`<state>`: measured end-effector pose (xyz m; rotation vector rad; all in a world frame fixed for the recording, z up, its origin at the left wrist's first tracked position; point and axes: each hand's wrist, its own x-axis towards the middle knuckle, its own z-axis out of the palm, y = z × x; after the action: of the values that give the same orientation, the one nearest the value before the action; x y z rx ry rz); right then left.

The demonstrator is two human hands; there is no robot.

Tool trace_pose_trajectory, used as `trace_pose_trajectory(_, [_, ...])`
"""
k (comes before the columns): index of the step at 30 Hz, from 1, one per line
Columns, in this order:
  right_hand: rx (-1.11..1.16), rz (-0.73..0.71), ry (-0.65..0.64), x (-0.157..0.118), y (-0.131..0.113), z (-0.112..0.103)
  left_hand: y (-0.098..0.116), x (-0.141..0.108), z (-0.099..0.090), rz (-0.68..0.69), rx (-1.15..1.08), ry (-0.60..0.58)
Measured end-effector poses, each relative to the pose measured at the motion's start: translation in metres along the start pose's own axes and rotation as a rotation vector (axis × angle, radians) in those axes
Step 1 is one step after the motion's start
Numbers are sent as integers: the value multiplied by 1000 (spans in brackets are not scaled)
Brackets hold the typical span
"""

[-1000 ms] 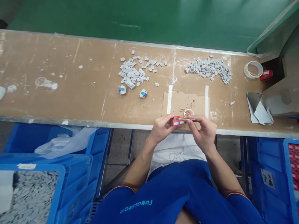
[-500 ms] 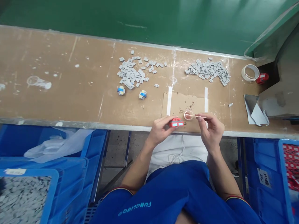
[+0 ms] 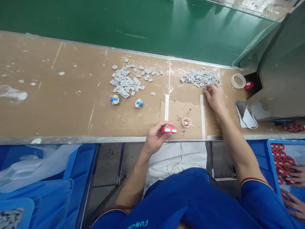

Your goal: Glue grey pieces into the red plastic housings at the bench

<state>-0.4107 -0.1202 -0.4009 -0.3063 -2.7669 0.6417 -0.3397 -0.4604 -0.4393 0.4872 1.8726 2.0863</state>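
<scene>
Near the table's front edge, my left hand (image 3: 154, 139) holds a small red toy vehicle (image 3: 169, 128) with pale windows between thumb and fingers. My right hand (image 3: 215, 96) reaches forward to the front edge of the right pile of grey pieces (image 3: 200, 77), its thumb and forefinger closed on a small grey piece (image 3: 205, 88). Just right of the vehicle, a small round cup (image 3: 186, 122) of reddish paste stands on a taped cardboard sheet (image 3: 194, 109), with a thin stick (image 3: 191, 125) resting in it.
Another grey pile (image 3: 125, 79) lies left, behind two blue-banded blocks (image 3: 114, 100) (image 3: 138, 103). A tape roll (image 3: 238, 81), another red vehicle (image 3: 248, 86) and a folded sheet (image 3: 247, 117) lie right. Another person's hands (image 3: 295, 176) are over a blue crate (image 3: 270, 159) of red parts.
My right hand has let go of the stick, which now rests in the cup, and has moved forward to the grey pile. The view has shifted; another person's hands have appeared at right.
</scene>
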Motion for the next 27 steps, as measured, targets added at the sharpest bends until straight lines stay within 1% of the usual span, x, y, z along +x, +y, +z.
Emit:
trace_pose_trajectory(2, [-107,-20,-89,24,5,3,0,0,-1,19,17,-11])
trace_pose_trajectory(3, [-147,-26,-118,31,5,4,0,1,-1,37,28,-16])
trace_pose_trajectory(5, [-172,-38,-150,35,-2,1,1,2,-2,83,31,-29])
trace_pose_trajectory(6, [-165,-45,-156,31,-8,-2,1,3,-2,106,13,-36])
trace_pose_trajectory(7, [-138,-60,-155,23,-16,-8,1,3,-2,125,-16,-43])
trace_pose_trajectory(9, [0,-116,-140,-5,-38,-23,2,4,0,156,-85,-57])
trace_pose_trajectory(11, [248,-193,-135,-45,-65,-39,3,4,2,180,-125,-75])
trace_pose_trajectory(13, [512,-248,-221,-90,-93,-50,6,4,6,197,-137,-94])
trace_pose_trajectory(15, [709,-217,-241,-129,-115,-53,9,2,10,204,-139,-93])
trace_pose_trajectory(17, [832,-131,-209,-156,-127,-48,12,1,14,213,-129,-84])
trace_pose_trajectory(19, [897,-58,-170,-170,-132,-39,15,0,18,233,-106,-86])
trace_pose_trajectory(22, [922,-25,-142,-176,-130,-30,17,-2,21,264,-59,-109])
trace_pose_trajectory(27, [889,-18,-103,-180,-126,-34,21,-5,26,287,17,-143])
